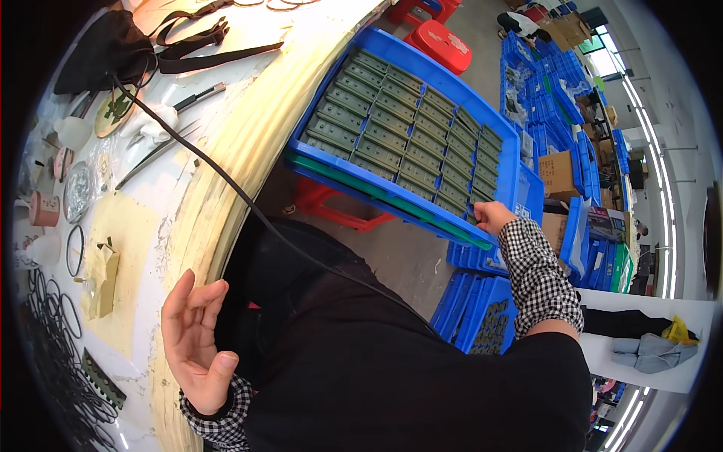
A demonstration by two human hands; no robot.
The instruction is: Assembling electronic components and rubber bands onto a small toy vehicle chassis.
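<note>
My right hand [493, 216] reaches to the near right corner of a shallow blue tray [437, 220], its fingers bent together at the end of a row of parts. Whatever lies between those fingertips is hidden. Dark green, ribbed rectangular parts [388, 120] fill the tray in several columns, a few of them tilted at the far right. My left hand [197, 331] is raised at the table's edge, palm turned inward, fingers apart and holding nothing. Both wrists are covered by black-and-white checked sleeve covers.
On the white table [154, 264] at left lie tweezers [154, 154], a craft knife [199, 96], black cords [56, 339] and a green toothed strip [103, 379]. A black cable [226, 177] crosses toward my lap. Red stools [440, 45] and stacked blue crates [553, 90] stand beyond.
</note>
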